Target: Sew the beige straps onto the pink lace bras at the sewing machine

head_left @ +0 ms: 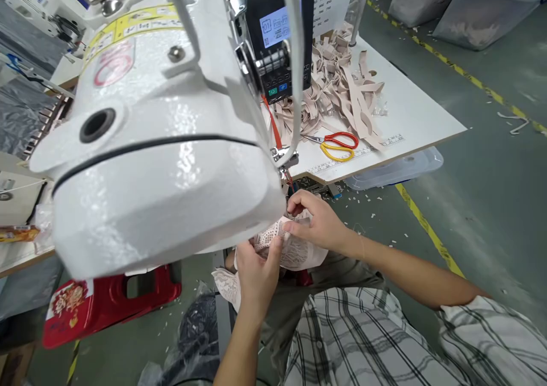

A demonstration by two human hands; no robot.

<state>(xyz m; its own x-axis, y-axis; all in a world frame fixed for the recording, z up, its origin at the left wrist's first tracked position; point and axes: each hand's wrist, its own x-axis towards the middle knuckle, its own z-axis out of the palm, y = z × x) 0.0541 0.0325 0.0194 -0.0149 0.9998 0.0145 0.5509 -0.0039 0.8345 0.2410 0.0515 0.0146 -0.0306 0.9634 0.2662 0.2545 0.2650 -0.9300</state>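
Two bare hands worked at a piece of pale pink lace cloth [301,253] just below the needle end of a white sewing machine [171,203], above the person's lap. The left hand [259,272] gripped the cloth from the near side, its thumb and fingers clamped on an edge with small openings. The right hand [322,225] reached in from the other side, its thumb touching the lace and its forefinger curled beside the needle area; whether those fingers were pinched together on the cloth, I could not tell. Part of the lace hung down to the left of the left wrist. Beyond the hands, scissors [339,146] with one red and one yellow handle lay on the white tabletop [423,121], over a printed ruler scale [392,141] and near a tangled heap of beige straps [329,89]. A control panel [277,38] with a lit screen stood over that heap. To the left, a red plastic stool [106,312] stood on the green floor [482,220].
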